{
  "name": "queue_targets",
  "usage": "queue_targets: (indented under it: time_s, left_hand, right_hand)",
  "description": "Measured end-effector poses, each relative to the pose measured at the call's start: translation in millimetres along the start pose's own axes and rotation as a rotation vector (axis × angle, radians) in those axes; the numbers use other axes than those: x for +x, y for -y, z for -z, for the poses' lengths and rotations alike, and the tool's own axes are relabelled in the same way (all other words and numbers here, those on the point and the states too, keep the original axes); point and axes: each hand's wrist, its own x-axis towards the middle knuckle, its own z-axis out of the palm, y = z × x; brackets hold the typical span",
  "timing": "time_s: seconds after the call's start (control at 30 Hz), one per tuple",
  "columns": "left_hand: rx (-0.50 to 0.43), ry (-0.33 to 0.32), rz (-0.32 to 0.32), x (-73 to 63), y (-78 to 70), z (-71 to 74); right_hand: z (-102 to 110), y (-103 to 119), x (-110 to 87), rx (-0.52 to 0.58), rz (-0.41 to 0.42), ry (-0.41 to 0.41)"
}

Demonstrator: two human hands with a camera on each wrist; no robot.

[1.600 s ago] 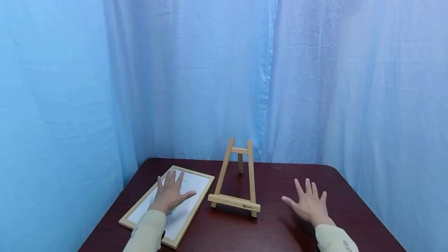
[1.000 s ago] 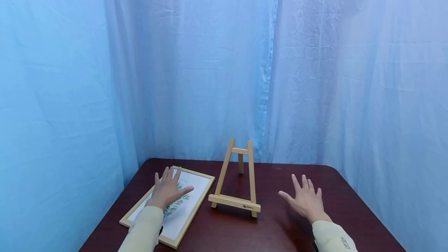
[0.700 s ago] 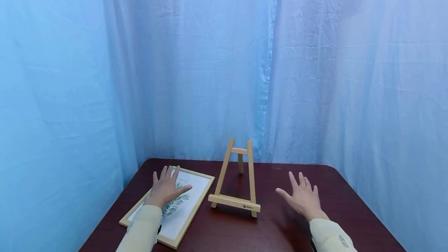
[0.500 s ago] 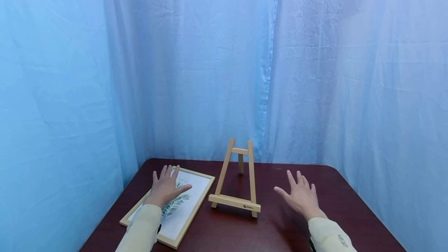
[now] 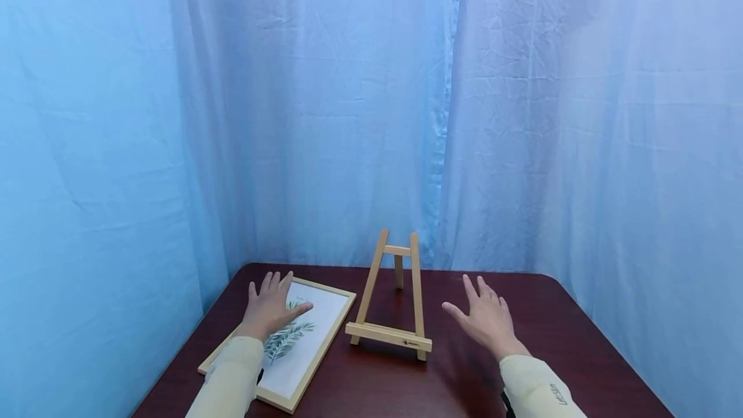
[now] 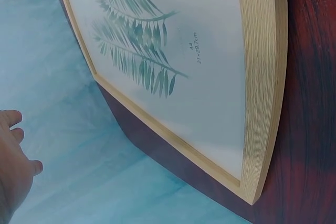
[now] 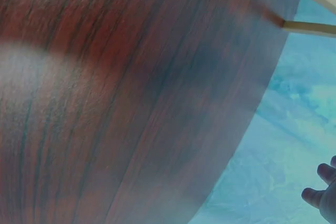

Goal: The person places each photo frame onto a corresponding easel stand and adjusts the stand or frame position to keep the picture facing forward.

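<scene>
A light wood picture frame (image 5: 326,344) with a green palm-leaf print lies flat on the dark red table, at the left of the head view. My left hand (image 5: 269,309) hovers over its left part with fingers spread, holding nothing; in the left wrist view there is a gap between those fingertips and the frame (image 6: 260,66). A small wooden tabletop easel (image 5: 387,334) stands upright to the right of the frame, with nothing on its ledge. Right of the easel, my right hand (image 5: 486,318) is held above the table, fingers spread and nothing in it.
The dark red table (image 5: 400,386) has rounded far corners. Blue curtains (image 5: 348,115) hang behind it and along both sides. In the right wrist view, part of the easel (image 7: 310,28) shows at the upper right edge.
My right hand has moved left, toward the easel, and a little farther forward. The left hand has shifted slightly left, uncovering more of the leaf print. Frame and easel stay put.
</scene>
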Motion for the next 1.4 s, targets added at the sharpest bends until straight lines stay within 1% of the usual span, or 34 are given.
queue_targets:
  time_s: [0.3, 0.53, 0.77, 1.0, 1.23, 1.4]
  left_hand:
    - [-0.016, 0.010, 0.009, -0.3, 2.0, 6.9]
    - [-0.026, 0.006, -0.002, 0.6, 3.7, 15.9]
    - [-0.025, 0.002, 0.004, 4.7, 9.5, 20.3]
    - [-0.017, 0.016, 0.020, 7.4, 17.0, 22.0]
    - [-0.009, 0.008, 0.034, 9.8, 23.3, 25.4]
    - [-0.031, 0.009, 0.050, 7.5, 25.5, 30.5]
  right_hand:
    - [1.5, 13.2, 0.9, 0.022, 0.016, -0.020]
    - [5.1, 27.8, 3.1, 0.051, 0.040, -0.031]
    - [7.8, 41.9, 5.6, 0.070, 0.048, -0.042]
    - [11.2, 56.0, 7.8, 0.123, 0.032, -0.012]
    - [14.3, 70.3, 9.0, 0.171, 0.039, -0.015]
    - [18.3, 82.2, 8.4, 0.213, 0.043, -0.002]
